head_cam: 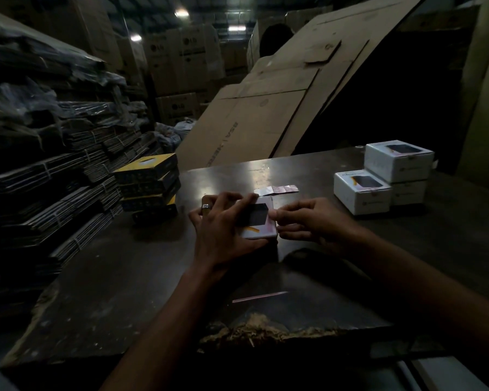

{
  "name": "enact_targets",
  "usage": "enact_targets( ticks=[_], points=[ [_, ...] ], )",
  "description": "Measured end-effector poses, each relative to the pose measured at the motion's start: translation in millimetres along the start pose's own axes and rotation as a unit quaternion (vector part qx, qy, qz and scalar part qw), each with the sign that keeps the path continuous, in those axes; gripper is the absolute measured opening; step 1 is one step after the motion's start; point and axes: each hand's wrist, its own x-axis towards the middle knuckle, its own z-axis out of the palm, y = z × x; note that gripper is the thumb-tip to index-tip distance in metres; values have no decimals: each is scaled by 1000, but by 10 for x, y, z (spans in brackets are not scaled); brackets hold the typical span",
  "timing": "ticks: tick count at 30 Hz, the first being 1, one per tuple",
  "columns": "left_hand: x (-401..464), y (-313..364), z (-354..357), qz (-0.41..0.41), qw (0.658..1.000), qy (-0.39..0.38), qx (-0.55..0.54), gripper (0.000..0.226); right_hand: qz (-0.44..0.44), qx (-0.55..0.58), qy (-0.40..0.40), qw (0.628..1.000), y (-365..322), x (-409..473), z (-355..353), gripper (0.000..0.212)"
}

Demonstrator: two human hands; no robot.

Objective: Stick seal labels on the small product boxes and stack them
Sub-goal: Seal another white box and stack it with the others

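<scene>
Sealing step in hand, by my read: white product box (pixel 259 221) sits on the table (pixel 153 277) dead centre, between both hands. Its long axis runs roughly away from the person, tilted slightly right at the far end.

Left hand (pixel 223 224) grasps the box, fingers spread over the top and left side, thumb along the near edge. Right hand (pixel 308 218) is at the box's right edge, fingertips (pixel 274 214) touching it, curled as if pinching or pressing something small. Probably a seal label, but too dark to tell if one is there.

Key relation: the seam being sealed faces right, so the right hand does the sticking while the left steadies.

Label strip (pixel 277 189) lies just beyond the box, nearer the right hand. Stack of finished white boxes (pixel 384 179) sits well right and farther back, again right-hand side, so I'd expect the right hand to carry over.

Yellow-and-black boxes (pixel 150 184) are stacked left of the left hand. A thin pink strip (pixel 260 296) lies near the person; can't identify it.

Lighting is poor: box's right face hidden, print unreadable.
</scene>
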Motion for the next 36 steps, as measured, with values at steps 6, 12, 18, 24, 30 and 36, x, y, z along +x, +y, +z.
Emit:
enact_targets(
  ticks=[6,12,18,24,30,36],
  points=[
    [-14,-7,-2,-17,1000,-14,-11,96,-19,-22,-7,1000,10,-3,7,39],
    [-9,-34,35,-15,1000,0,-8,93,-132,-115,90,980,19,-19,7,24],
    [-3,-8,15,-17,1000,-14,-2,96,-219,-235,71,944,58,-26,6,14],
    [-4,-14,20,-18,1000,-9,5,96,-239,-234,81,939,104,-20,45,15],
    [-12,-10,5,-19,1000,-10,-5,96,-241,-234,91,938,139,-34,114,13],
    [-14,-30,38,-16,1000,-9,8,93,-237,-258,66,934,96,-60,92,19]
  ],
)
